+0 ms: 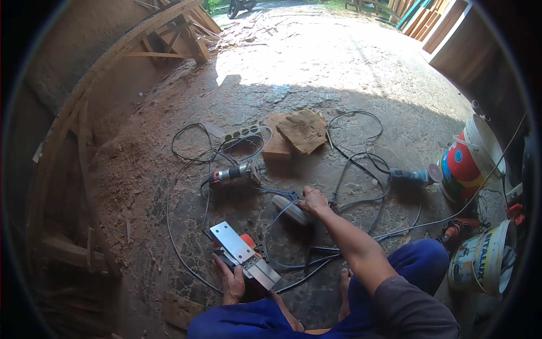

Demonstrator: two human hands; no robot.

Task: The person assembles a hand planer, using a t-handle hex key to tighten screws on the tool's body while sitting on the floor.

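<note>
Upside down in my left hand (pixel 230 285) is an electric hand planer (pixel 232 242), its shiny metal sole turned up and a bit of red casing showing beneath. My left fingers wrap round its near side, just in front of my lap. Further forward, my right hand (pixel 314 201) reaches to a pale power strip (pixel 290 209) on the floor. Its fingers are curled at the strip's far end, among dark plugs and cords; what they grip is hidden under the hand.
Beyond the strip lie a trim router (pixel 232 173), a wooden block (pixel 276 148) with a rough brown slab (pixel 303 131), and an angle grinder (pixel 409 177). Cables (pixel 361 158) loop between them. Buckets (pixel 466 164) stand at the right; wood shavings (pixel 132 169) cover the left floor.
</note>
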